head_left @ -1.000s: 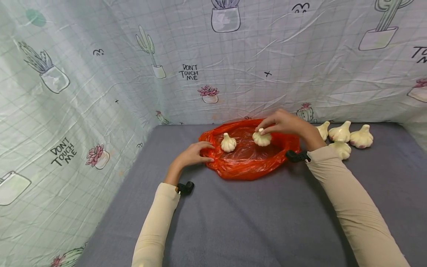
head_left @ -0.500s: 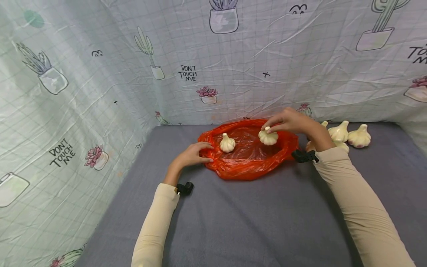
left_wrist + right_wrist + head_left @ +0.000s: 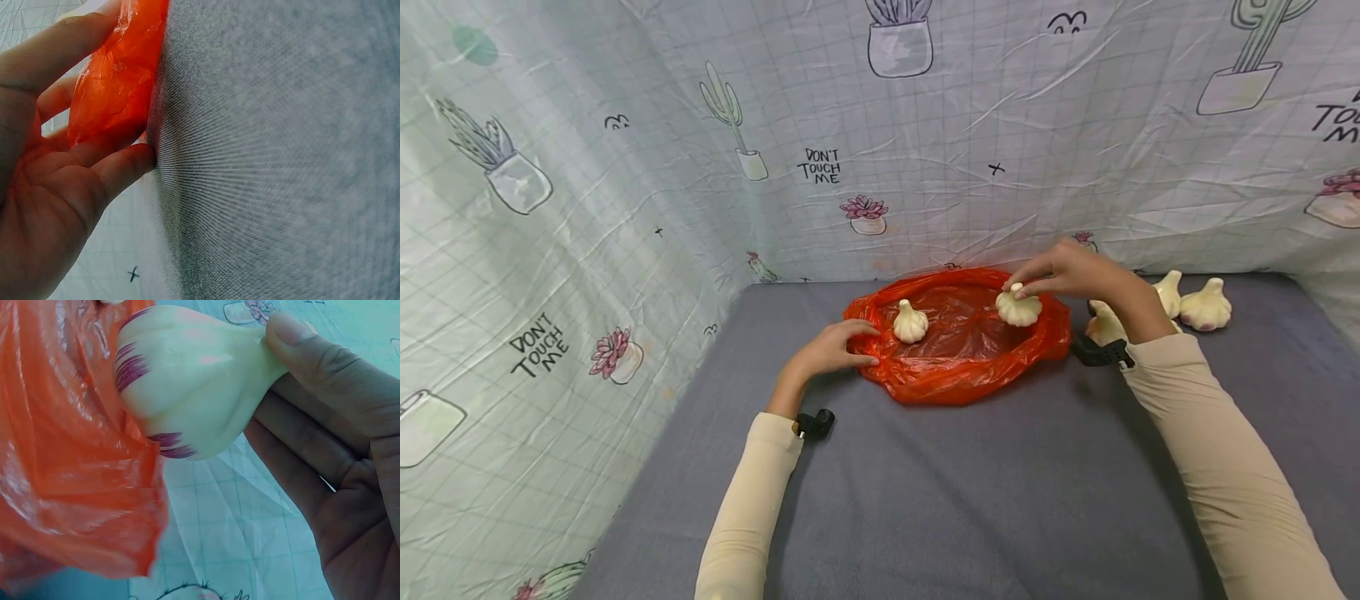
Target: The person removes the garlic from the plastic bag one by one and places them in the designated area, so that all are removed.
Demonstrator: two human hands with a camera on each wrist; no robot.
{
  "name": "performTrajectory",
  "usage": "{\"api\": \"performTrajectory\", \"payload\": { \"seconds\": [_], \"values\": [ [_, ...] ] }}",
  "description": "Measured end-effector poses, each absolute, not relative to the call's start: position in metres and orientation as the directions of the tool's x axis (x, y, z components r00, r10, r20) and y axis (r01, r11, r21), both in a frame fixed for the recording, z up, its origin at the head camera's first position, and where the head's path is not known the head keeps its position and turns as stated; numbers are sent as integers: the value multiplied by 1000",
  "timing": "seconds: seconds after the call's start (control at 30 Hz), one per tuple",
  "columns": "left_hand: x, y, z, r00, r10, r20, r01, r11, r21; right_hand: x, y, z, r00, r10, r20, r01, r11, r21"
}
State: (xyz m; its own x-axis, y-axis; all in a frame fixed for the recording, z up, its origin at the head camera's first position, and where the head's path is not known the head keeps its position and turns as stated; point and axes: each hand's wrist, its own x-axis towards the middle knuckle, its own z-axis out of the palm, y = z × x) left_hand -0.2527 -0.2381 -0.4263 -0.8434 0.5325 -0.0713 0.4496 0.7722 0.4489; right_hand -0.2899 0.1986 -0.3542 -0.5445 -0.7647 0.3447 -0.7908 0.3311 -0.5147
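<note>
My right hand (image 3: 1075, 271) pinches a garlic bulb (image 3: 1018, 309) by its stem, over the right side of the red plastic bag (image 3: 955, 392). In the right wrist view, that bulb shows purple streaks around its base, and thumb and fingers meet at the neck. A second garlic bulb (image 3: 911, 323) stands upright inside the bag, toward its left end. My left hand (image 3: 831, 348) holds the bag's left edge. Seen from the left wrist, the bag's thin film (image 3: 115, 87) lies between the thumb and the curled fingers, close to the table.
More garlic bulbs (image 3: 1206, 306) stand grouped to the right of the bag, partly hidden behind my right wrist. A grey cloth (image 3: 925, 492) covers the table. Behind it hangs a patterned curtain (image 3: 940, 208) that reaches the table's back edge.
My right hand has moved to the right with the garlic bulb, from over the bag's middle to its right side. The left hand and bag have hardly moved.
</note>
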Motion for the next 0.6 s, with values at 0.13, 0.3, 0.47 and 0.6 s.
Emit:
{"api": "performTrajectory", "payload": {
  "seconds": [0.13,0.3,0.47,0.6],
  "values": [
    [-253,-238,-426,-843,535,-66,453,770,448,-287,207,-356,-573,-756,317,-767,357,-533],
    [-253,-237,-426,-845,530,-68,448,773,450,-283,218,-358,-587,-740,328,-771,386,-507],
    [-254,-237,-426,-846,528,-72,444,773,453,-277,228,-358,-618,-718,319,-754,428,-498],
    [-253,-236,-426,-848,525,-75,441,776,451,-270,235,-356,-661,-698,276,-707,456,-540]
  ]
}}
